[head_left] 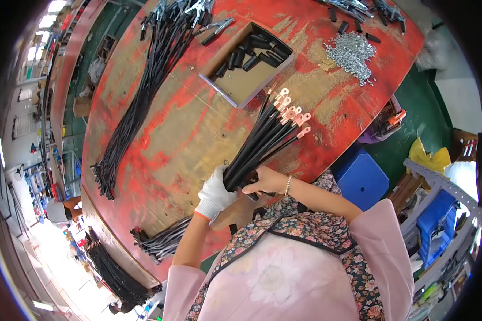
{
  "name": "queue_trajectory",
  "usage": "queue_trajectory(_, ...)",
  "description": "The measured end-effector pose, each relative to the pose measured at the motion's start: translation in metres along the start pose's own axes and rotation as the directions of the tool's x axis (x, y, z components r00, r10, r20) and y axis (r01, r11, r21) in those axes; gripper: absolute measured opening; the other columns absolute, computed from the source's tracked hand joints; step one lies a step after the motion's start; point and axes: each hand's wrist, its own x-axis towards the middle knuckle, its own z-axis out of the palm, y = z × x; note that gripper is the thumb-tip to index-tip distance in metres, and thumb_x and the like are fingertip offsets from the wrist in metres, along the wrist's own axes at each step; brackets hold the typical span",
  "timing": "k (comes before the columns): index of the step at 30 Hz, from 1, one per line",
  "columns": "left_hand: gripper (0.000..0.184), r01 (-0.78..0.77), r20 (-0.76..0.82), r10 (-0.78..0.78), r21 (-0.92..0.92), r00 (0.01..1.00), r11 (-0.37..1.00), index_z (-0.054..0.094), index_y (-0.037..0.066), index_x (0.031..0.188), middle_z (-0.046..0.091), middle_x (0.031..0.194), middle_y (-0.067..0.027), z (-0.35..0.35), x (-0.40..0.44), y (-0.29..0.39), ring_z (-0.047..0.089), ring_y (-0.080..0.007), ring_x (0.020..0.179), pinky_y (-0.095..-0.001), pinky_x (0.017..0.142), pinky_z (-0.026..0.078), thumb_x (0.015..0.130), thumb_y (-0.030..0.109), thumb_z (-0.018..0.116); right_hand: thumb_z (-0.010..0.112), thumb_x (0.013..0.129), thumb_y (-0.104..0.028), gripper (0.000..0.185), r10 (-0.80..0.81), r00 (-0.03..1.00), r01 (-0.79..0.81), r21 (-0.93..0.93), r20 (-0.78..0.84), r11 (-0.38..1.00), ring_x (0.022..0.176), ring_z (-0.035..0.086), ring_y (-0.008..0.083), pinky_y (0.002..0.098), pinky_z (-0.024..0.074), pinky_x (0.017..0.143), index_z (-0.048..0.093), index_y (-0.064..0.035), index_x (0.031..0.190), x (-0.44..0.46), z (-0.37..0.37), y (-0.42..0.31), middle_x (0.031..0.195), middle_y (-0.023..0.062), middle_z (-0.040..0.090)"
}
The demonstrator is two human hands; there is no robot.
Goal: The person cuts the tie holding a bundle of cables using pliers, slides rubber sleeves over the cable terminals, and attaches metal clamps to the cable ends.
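A bundle of black cables [257, 139] slants over the tabletop, with copper ring lugs [292, 109] at its far end. My left hand [217, 190], in a white knitted glove, is wrapped round the near part of the bundle. On the other side, my bare right hand [268, 182] is closed, its thumb pointing left beside the cables. Something dark shows under its fingers, but I cannot make out what it is. The near ends of the cables are partly hidden by my hands.
An open box [235, 88] of black sleeves stands beyond the lugs on the worn red table [166, 144]. A pile of small metal parts [352, 56] lies far right. Long black cables with clamps [150, 80] stretch along the left; grey cables [166, 241] lie nearer. A blue stool [361, 179] stands at right.
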Motion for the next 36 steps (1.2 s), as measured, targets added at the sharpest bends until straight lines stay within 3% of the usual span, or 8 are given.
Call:
queue_trajectory(4,0.070,-0.058,-0.048,0.053,-0.115,0.997,0.992,0.044,0.008,0.124,0.062,0.103,-0.0204,0.009,-0.012,0.000,0.060,-0.0376,0.098,-0.0431,0.083,0.049,0.062,0.019,0.074,0.073,0.073,-0.021,0.039,-0.105,0.989,0.098,-0.066,-0.109,0.993,0.049,0.052,0.0091,0.0251,0.0440,0.046,0.062,-0.0008,0.104,-0.020,0.023,-0.002,0.071,0.0035,0.061)
queue_trajectory(8,0.065,-0.164,-0.165,0.137,-0.165,0.977,0.973,0.045,0.009,0.123,0.063,0.102,-0.0197,0.026,-0.025,0.012,0.061,-0.0390,0.094,-0.0432,0.079,0.050,0.063,0.010,0.070,0.075,0.069,-0.025,0.067,-0.007,0.999,0.003,-0.086,-0.053,0.996,0.068,0.060,0.0160,0.0297,0.0517,0.059,0.047,0.0002,0.124,-0.041,0.025,-0.003,0.105,0.0101,0.060)
queue_trajectory(11,0.060,-0.211,-0.246,0.173,-0.137,0.954,0.968,0.047,0.007,0.120,0.063,0.097,-0.0204,0.030,-0.026,0.012,0.062,-0.0404,0.090,-0.0447,0.077,0.050,0.065,0.010,0.069,0.074,0.068,-0.027,0.066,-0.580,0.807,0.480,-0.448,-0.111,0.754,0.082,0.064,0.0271,0.0357,0.0510,0.080,0.050,0.0017,0.122,-0.035,0.026,0.011,0.103,0.0147,0.063)
queue_trajectory(14,0.059,-0.151,-0.226,0.123,-0.111,0.966,0.982,0.049,0.006,0.118,0.064,0.096,-0.0193,0.013,-0.014,0.025,0.064,-0.0362,0.089,-0.0408,0.075,0.051,0.065,0.014,0.073,0.073,0.067,-0.032,0.065,-0.192,0.981,0.173,-0.615,0.037,0.769,0.083,0.064,0.0279,0.0347,0.0506,0.080,0.052,0.0023,0.119,-0.019,0.004,0.005,0.093,0.0196,0.064)
queue_trajectory(20,0.050,-0.021,0.119,0.108,-0.567,0.987,0.823,0.054,0.000,0.107,0.065,0.086,-0.0049,-0.011,0.020,0.033,0.063,-0.0129,0.077,-0.0283,0.073,0.052,0.063,0.010,0.076,0.072,0.073,-0.020,0.047,-0.360,0.922,0.338,-0.156,-0.143,0.928,0.063,0.059,0.0141,0.0264,0.0491,0.058,0.061,-0.0042,0.116,-0.065,-0.044,-0.025,0.086,0.0079,0.065)
queue_trajectory(22,0.054,0.068,0.229,0.101,-0.628,0.968,0.775,0.054,0.000,0.112,0.065,0.087,-0.0050,-0.015,0.030,0.028,0.063,-0.0135,0.078,-0.0290,0.074,0.053,0.063,0.007,0.077,0.069,0.078,-0.012,0.046,-0.134,0.972,0.185,0.274,-0.194,0.944,0.061,0.053,0.0053,0.0189,0.0441,0.054,0.058,-0.0050,0.121,-0.088,-0.070,-0.019,0.090,0.0014,0.064)
queue_trajectory(25,0.063,0.212,0.395,0.147,-0.729,0.907,0.650,0.052,-0.001,0.121,0.065,0.088,-0.0067,-0.024,0.034,0.022,0.064,-0.0161,0.080,-0.0318,0.076,0.054,0.063,0.001,0.078,0.064,0.084,-0.009,0.034,-0.006,0.888,0.258,0.488,-0.459,0.834,0.062,0.054,0.0057,0.0186,0.0437,0.052,0.059,-0.0049,0.117,-0.102,-0.090,-0.007,0.093,0.0012,0.063)
queue_trajectory(36,0.050,0.302,0.476,0.110,-0.703,0.873,0.644,0.056,-0.002,0.111,0.066,0.094,-0.0109,-0.020,0.037,0.016,0.066,-0.0211,0.086,-0.0357,0.080,0.054,0.064,0.000,0.076,0.069,0.084,-0.013,0.025,-0.077,0.660,0.525,0.385,-0.747,0.759,0.061,0.052,0.0062,0.0209,0.0424,0.053,0.061,-0.0040,0.106,-0.084,-0.113,-0.053,0.079,0.0008,0.059)
